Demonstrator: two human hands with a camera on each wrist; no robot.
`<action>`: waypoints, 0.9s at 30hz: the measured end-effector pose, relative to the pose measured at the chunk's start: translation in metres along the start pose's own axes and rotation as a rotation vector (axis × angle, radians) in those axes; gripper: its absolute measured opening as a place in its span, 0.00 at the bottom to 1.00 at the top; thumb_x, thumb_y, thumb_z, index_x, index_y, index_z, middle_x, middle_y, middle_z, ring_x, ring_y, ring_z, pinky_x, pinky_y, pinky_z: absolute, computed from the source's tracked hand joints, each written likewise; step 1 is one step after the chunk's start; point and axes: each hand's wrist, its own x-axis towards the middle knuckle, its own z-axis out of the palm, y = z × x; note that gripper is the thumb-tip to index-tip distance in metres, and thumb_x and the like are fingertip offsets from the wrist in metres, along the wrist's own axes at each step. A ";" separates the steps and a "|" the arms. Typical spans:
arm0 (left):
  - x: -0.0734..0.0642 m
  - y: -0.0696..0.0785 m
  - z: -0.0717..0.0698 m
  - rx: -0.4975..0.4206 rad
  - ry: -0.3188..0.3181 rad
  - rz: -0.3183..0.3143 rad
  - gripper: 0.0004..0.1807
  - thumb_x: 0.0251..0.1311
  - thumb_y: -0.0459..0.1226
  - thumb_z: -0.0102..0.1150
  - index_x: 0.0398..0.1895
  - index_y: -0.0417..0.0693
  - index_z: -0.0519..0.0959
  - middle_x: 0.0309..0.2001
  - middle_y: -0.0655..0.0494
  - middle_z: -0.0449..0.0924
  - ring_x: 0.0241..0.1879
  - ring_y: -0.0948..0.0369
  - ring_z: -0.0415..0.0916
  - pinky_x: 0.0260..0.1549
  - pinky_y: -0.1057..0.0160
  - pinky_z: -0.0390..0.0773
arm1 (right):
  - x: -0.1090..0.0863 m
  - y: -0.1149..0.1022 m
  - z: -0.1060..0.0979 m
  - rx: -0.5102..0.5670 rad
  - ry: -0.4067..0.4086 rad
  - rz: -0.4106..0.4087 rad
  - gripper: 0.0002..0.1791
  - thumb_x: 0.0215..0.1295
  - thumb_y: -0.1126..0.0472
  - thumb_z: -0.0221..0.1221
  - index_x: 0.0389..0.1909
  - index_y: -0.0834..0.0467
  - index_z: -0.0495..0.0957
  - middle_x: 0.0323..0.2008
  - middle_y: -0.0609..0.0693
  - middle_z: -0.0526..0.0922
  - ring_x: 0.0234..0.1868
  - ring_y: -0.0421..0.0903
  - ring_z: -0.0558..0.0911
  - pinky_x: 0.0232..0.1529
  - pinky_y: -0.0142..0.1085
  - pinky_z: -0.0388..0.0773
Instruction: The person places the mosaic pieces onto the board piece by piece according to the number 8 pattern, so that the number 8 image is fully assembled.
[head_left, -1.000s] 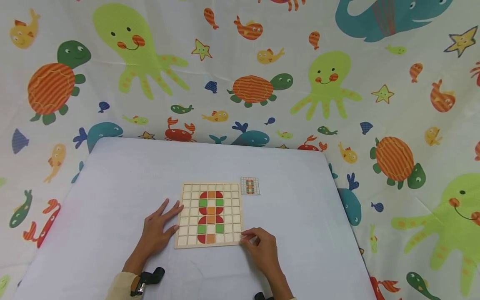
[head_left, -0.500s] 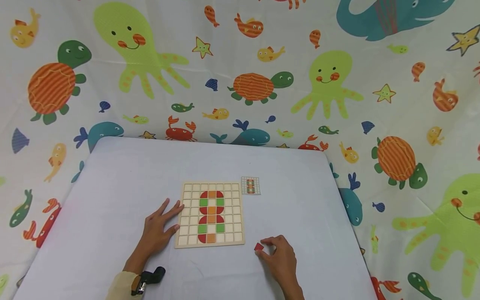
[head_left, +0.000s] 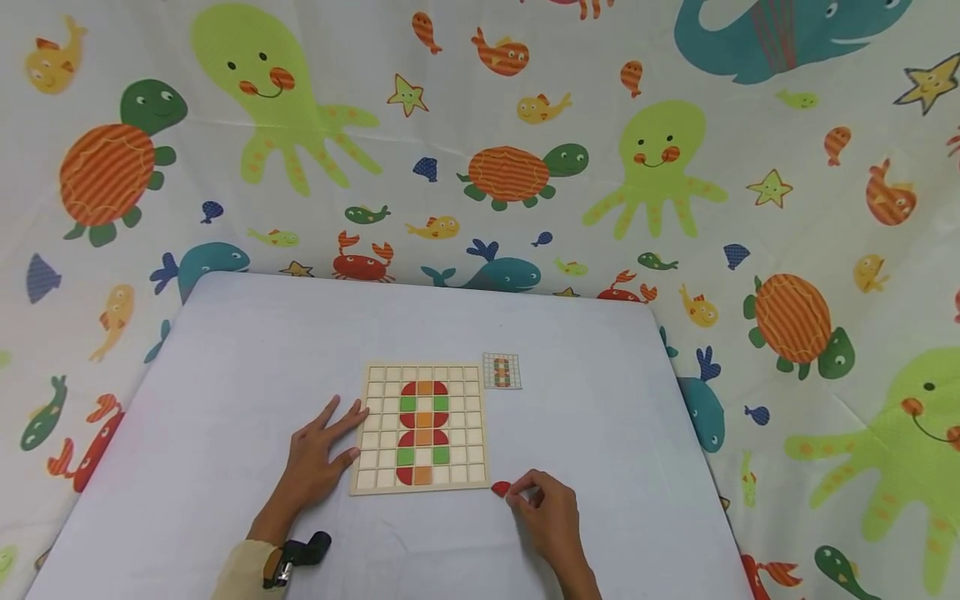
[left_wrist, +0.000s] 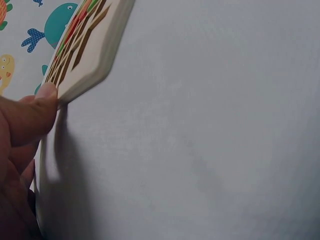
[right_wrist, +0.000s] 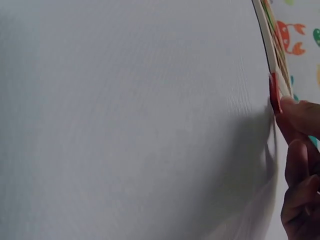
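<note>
A wooden grid board (head_left: 472, 380) lies on the white-covered table, with red rounded, orange and green square tiles forming an 8-like figure. At its bottom row, a red rounded tile (head_left: 405, 476) sits beside an orange square (head_left: 423, 475). My left hand (head_left: 311, 462) rests at the board's left side with fingers spread; in the left wrist view the thumb (left_wrist: 46, 95) touches the board's edge. Just off the lower right corner, my right hand (head_left: 551, 517) pinches a red rounded tile (head_left: 500, 488) between thumb and fingertip. The right wrist view shows this tile (right_wrist: 274, 95) edge-on.
A small pattern card (head_left: 502, 372) with a matching coloured figure lies by the board's upper right corner. Behind the table hangs a sea-animal cloth (head_left: 450, 92). Black camera gear (head_left: 303, 550) is strapped on the left wrist.
My right hand drew back from the board's lower right corner, showing the red tile, then came left again close to the board with the tile turned. The left hand stays put.
</note>
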 end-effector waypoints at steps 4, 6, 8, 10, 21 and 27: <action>0.001 0.000 0.001 -0.002 0.004 0.006 0.37 0.61 0.31 0.72 0.75 0.52 0.75 0.78 0.45 0.70 0.82 0.35 0.53 0.68 0.27 0.54 | 0.000 -0.003 0.002 0.034 0.013 -0.001 0.14 0.53 0.66 0.79 0.28 0.44 0.85 0.27 0.38 0.85 0.23 0.33 0.72 0.26 0.28 0.71; 0.001 0.000 0.001 -0.005 0.006 0.009 0.37 0.61 0.31 0.72 0.75 0.53 0.75 0.78 0.45 0.70 0.82 0.35 0.53 0.68 0.27 0.54 | 0.000 -0.003 0.004 0.004 0.048 0.000 0.14 0.52 0.64 0.80 0.30 0.44 0.86 0.28 0.38 0.85 0.25 0.34 0.73 0.28 0.28 0.71; 0.001 0.000 0.001 -0.003 0.007 0.010 0.37 0.61 0.31 0.72 0.75 0.53 0.75 0.78 0.45 0.70 0.82 0.35 0.53 0.68 0.27 0.54 | 0.001 -0.004 0.006 -0.035 0.075 0.007 0.14 0.50 0.62 0.82 0.32 0.44 0.88 0.29 0.38 0.84 0.27 0.34 0.73 0.30 0.28 0.71; 0.001 -0.001 0.001 -0.003 0.006 0.010 0.37 0.61 0.31 0.72 0.75 0.53 0.75 0.78 0.45 0.70 0.82 0.35 0.53 0.68 0.27 0.54 | 0.002 -0.004 0.008 -0.071 0.076 0.013 0.14 0.49 0.60 0.83 0.33 0.44 0.89 0.30 0.39 0.82 0.28 0.34 0.73 0.31 0.29 0.70; 0.000 -0.001 0.001 0.002 -0.001 -0.002 0.37 0.62 0.32 0.72 0.76 0.53 0.75 0.78 0.45 0.69 0.82 0.35 0.52 0.68 0.27 0.53 | 0.005 -0.010 0.009 0.018 -0.073 -0.032 0.15 0.54 0.65 0.79 0.35 0.47 0.82 0.29 0.40 0.86 0.26 0.34 0.73 0.28 0.28 0.71; 0.000 -0.001 0.000 0.002 -0.011 -0.015 0.37 0.62 0.32 0.72 0.76 0.53 0.74 0.79 0.45 0.68 0.83 0.36 0.51 0.70 0.27 0.52 | 0.005 -0.010 0.012 0.077 -0.074 -0.055 0.15 0.61 0.69 0.74 0.36 0.48 0.80 0.29 0.41 0.87 0.24 0.33 0.73 0.27 0.27 0.74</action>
